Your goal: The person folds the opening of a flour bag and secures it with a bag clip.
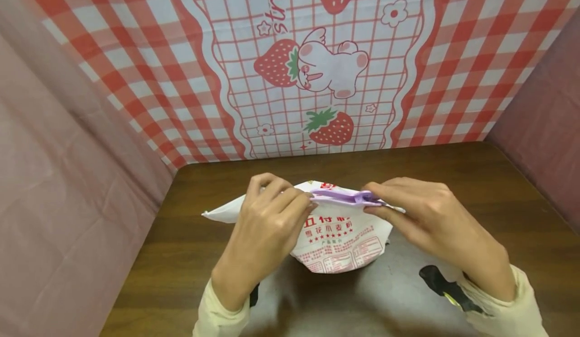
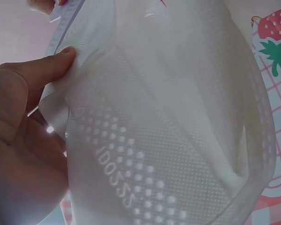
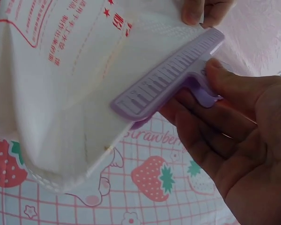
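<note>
A white woven flour bag (image 1: 337, 244) with red Chinese print stands in the middle of the table. Across its gathered top edge lies a purple sealing clip (image 1: 337, 196). My right hand (image 1: 430, 211) pinches the clip's handle between thumb and fingers. In the right wrist view the ridged bar of the purple sealing clip (image 3: 166, 77) bears on the bag's edge. My left hand (image 1: 269, 221) grips the bag's top fold beside the clip's other end. Seen from the left wrist, its thumb (image 2: 58, 65) presses on the fabric, while a bag corner sticks out leftward in the head view.
The dark wooden table (image 1: 195, 266) lies beneath the bag. Behind it hangs a red-and-white checked cloth (image 1: 380, 95) with strawberries. Pink cloth (image 1: 77, 176) hangs at the left side, and another pink panel (image 1: 539, 105) borders the right.
</note>
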`<action>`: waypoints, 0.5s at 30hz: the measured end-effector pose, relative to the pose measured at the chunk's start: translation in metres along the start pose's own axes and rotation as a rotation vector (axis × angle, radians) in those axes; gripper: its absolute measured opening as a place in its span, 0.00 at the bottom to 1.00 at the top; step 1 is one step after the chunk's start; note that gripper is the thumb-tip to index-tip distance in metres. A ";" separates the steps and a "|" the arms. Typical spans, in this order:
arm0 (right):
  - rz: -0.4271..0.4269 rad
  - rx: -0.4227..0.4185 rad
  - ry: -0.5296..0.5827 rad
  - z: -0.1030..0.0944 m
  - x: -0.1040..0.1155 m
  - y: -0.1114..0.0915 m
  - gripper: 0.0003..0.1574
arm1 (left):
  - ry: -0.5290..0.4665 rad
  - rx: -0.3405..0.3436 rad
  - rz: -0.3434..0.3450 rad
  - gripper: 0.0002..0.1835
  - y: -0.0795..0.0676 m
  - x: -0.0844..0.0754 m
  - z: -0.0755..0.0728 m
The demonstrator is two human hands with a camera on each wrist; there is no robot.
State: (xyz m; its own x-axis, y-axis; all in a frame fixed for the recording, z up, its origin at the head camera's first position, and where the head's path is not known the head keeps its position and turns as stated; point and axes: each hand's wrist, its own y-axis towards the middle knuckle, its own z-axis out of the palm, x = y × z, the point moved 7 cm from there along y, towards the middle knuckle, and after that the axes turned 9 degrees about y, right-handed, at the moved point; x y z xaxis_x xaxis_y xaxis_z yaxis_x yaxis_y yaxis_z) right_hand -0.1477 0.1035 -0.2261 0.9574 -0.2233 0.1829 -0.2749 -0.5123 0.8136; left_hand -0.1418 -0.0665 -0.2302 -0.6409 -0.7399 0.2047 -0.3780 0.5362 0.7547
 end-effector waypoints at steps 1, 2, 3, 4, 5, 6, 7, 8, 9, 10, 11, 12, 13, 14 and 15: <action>0.003 0.009 -0.003 0.000 -0.001 -0.001 0.20 | -0.004 -0.008 0.001 0.06 0.000 0.000 -0.001; 0.006 0.019 -0.004 -0.001 -0.001 -0.001 0.20 | -0.007 -0.012 0.001 0.05 0.000 0.000 -0.001; 0.009 0.029 -0.007 -0.001 -0.002 -0.002 0.20 | -0.010 -0.016 0.002 0.05 0.000 0.000 -0.001; 0.013 0.039 -0.008 -0.001 -0.002 -0.002 0.19 | -0.013 -0.022 0.003 0.05 0.000 0.000 -0.002; 0.019 0.049 -0.012 -0.002 -0.003 -0.003 0.19 | -0.015 -0.025 0.003 0.05 0.001 0.001 -0.002; 0.025 0.058 -0.013 -0.002 -0.004 -0.003 0.19 | -0.018 -0.027 0.003 0.05 0.001 0.001 -0.001; 0.028 0.065 -0.014 -0.003 -0.004 -0.004 0.19 | -0.022 -0.031 0.002 0.05 0.000 0.002 -0.001; 0.032 0.072 -0.018 -0.003 -0.005 -0.005 0.19 | -0.025 -0.034 0.003 0.04 0.000 0.002 -0.001; 0.036 0.078 -0.023 -0.003 -0.006 -0.005 0.19 | -0.026 -0.036 0.004 0.04 0.000 0.003 -0.001; 0.039 0.084 -0.027 -0.004 -0.006 -0.005 0.19 | -0.027 -0.039 0.004 0.04 0.000 0.003 0.000; 0.040 0.089 -0.030 -0.004 -0.006 -0.006 0.18 | -0.029 -0.040 0.003 0.04 0.000 0.004 0.000; 0.041 0.095 -0.035 -0.004 -0.006 -0.006 0.19 | -0.030 -0.042 0.002 0.04 0.000 0.005 0.000; 0.041 0.100 -0.041 -0.003 -0.006 -0.007 0.19 | -0.029 -0.039 0.001 0.04 0.000 0.005 0.001; 0.044 0.106 -0.048 -0.003 -0.006 -0.007 0.19 | -0.030 -0.035 -0.001 0.04 0.000 0.006 0.002; 0.044 0.109 -0.053 -0.003 -0.006 -0.008 0.20 | -0.030 -0.033 -0.002 0.05 0.000 0.006 0.002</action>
State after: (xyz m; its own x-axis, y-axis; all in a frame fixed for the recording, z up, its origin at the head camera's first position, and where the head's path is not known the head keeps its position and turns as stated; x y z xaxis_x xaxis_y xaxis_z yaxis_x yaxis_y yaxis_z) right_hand -0.1508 0.1114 -0.2317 0.9392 -0.2891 0.1852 -0.3269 -0.5879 0.7400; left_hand -0.1473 -0.0704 -0.2307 -0.6600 -0.7283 0.1845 -0.3577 0.5205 0.7753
